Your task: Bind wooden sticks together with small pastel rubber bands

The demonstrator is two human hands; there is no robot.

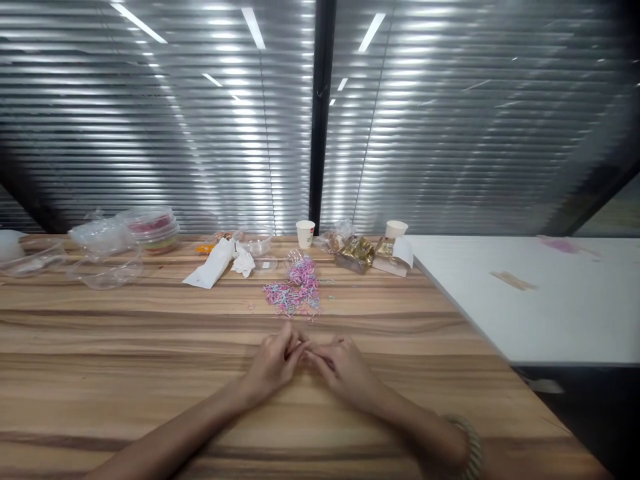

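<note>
My left hand (274, 360) and my right hand (343, 367) meet fingertip to fingertip over the wooden table (200, 360). Both have their fingers closed in a pinch. Whatever lies between them is too small to make out. Just beyond the fingers is a loose pile of small pink, purple and blue pieces (295, 293), with a few strays around it. A clear plastic cup (296, 256) lies at the back of the pile. A braided band circles my right wrist.
Behind the pile stand a paper cup (305, 235), gold packets (355, 255), crumpled tissue (243, 260) and a white paper bag (213, 265). Stacked clear containers (153, 230) sit back left. A white table (560, 300) adjoins on the right, with thin sticks (514, 281).
</note>
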